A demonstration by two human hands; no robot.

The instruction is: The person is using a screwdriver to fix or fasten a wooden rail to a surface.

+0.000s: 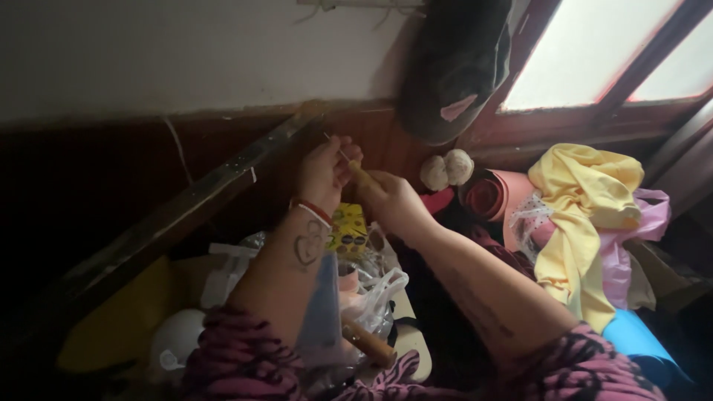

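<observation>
Pink-and-black patterned sleeves [245, 364] frame both forearms; left hand [323, 174] pinches a thin pale needle-like stick [343, 156], grip closed; right hand [394, 200] clasps its yellowish handle [362, 175]; it looks light, stiff, slender, best held low by the handle.

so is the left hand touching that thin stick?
Touching. The head view shows the left hand pinching the thin stick at its fingertips, with the right hand gripping its lower end.

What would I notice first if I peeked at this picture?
Probably the two hands in the middle: the left hand and right hand meet around a thin stick. Next, the bright yellow cloth heaped on the right under the window, and the dark soft toy hanging above the hands.
</observation>
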